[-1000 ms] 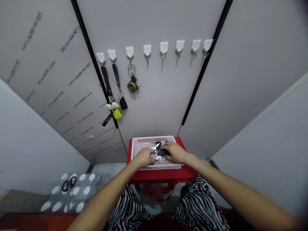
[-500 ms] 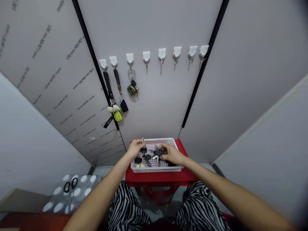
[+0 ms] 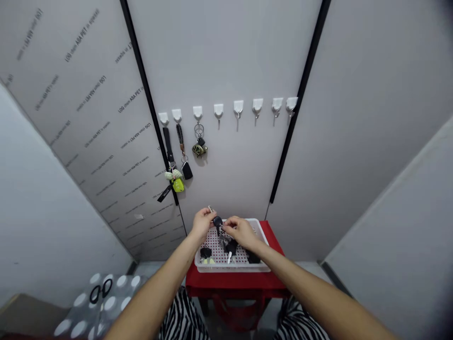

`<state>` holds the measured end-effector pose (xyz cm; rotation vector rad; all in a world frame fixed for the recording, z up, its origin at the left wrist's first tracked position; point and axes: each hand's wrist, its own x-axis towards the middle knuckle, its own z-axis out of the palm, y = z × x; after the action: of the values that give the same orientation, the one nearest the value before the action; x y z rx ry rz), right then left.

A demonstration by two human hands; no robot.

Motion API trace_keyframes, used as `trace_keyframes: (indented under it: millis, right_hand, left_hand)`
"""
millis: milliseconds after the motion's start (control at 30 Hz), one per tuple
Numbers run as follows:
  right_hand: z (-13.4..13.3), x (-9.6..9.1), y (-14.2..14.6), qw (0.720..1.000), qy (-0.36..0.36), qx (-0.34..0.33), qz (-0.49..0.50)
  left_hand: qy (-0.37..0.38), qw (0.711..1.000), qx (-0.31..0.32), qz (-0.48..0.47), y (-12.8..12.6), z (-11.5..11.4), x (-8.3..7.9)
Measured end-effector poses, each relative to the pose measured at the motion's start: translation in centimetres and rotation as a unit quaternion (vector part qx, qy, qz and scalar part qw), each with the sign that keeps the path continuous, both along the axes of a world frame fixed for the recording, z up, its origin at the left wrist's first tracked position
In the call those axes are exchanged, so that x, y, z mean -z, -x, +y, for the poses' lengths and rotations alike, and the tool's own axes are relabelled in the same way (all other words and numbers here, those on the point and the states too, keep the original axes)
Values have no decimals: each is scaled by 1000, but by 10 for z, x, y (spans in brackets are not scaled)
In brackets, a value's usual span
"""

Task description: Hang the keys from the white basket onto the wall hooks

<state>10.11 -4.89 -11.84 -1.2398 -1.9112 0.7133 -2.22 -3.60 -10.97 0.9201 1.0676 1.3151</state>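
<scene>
My left hand (image 3: 202,224) is closed on a bunch of keys (image 3: 217,221) with a black head, held above the far left part of a white plastic basket (image 3: 233,269). A small pale piece sticks up past its fingertips. My right hand (image 3: 239,231) pinches at the same bunch from the right, its fingertips at the ring just below the black head. Beneath my hands, more keys (image 3: 230,248) with black heads lie in the basket. Another black key (image 3: 205,252) rests at its near left, beside small yellowish pieces (image 3: 208,260).
White hooks (image 3: 238,106) line the wall ahead. Three at the left carry a black strap with a lime-green fob (image 3: 178,185), a braided strap with a black fob (image 3: 187,170), and a ring with a bronze charm (image 3: 198,150). Scissors (image 3: 101,290) lie on wrapped bottles at lower left.
My left hand has raised the key bunch from the basket. My right hand has let go of another black key and moved left to the bunch. The view has tilted up.
</scene>
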Motion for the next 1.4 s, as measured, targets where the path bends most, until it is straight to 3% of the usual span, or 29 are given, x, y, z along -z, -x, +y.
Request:
trace_keyframes:
  millis: [100, 167, 267, 333, 400, 500, 633, 767, 833, 900, 1033, 1133, 1200, 1267, 1400]
  right_hand:
    - [5, -1, 0, 999, 26, -4, 34]
    - [9, -5, -1, 990, 98, -6, 99]
    - [12, -11, -1, 947, 213, 8, 240]
    - [13, -15, 1, 917, 243, 19, 316]
    - [14, -17, 3, 896, 247, 24, 367]
    - [15, -16, 8, 886, 225, 45, 404]
    - [19, -10, 9, 900, 188, 78, 386]
    - [22, -2, 2, 951, 127, 131, 249]
    - [23, -1, -1, 975, 50, 152, 153]
    - [22, -4, 0, 987, 1, 116, 110]
    - [19, -19, 12, 990, 29, -41, 135]
    - [21, -35, 20, 977, 54, -96, 184]
    - [28, -53, 21, 972, 59, -92, 209]
    - [39, -78, 20, 969, 42, -70, 235]
    - [69, -147, 19, 951, -17, -22, 309]
  left_hand:
    - [-9, 1000, -20, -14, 2, 1, -5]
    - [-7, 1000, -15, -17, 5, 0, -8]
    - [37, 996, 78, 12, 9, -5, -8]
    - [68, 985, 159, 23, 7, -11, -3]
    - [64, 978, 199, 5, 2, -16, 3]
    - [38, 986, 165, -13, -9, -20, 11]
    - [43, 997, 67, 19, -12, -13, 14]
    - [-18, 981, -20, 190, 6, 0, 7]
    - [-76, 947, -42, 309, 17, 5, -1]
    - [-120, 915, -45, 382, 23, 8, -13]
    - [-177, 896, 20, 407, 22, 9, -43]
    - [-226, 880, 77, 411, 17, 12, -69]
    - [-250, 874, 68, 412, 16, 16, -89]
    - [-277, 875, 12, 397, 14, 22, -112]
    - [-334, 864, -95, 364, 10, 40, -154]
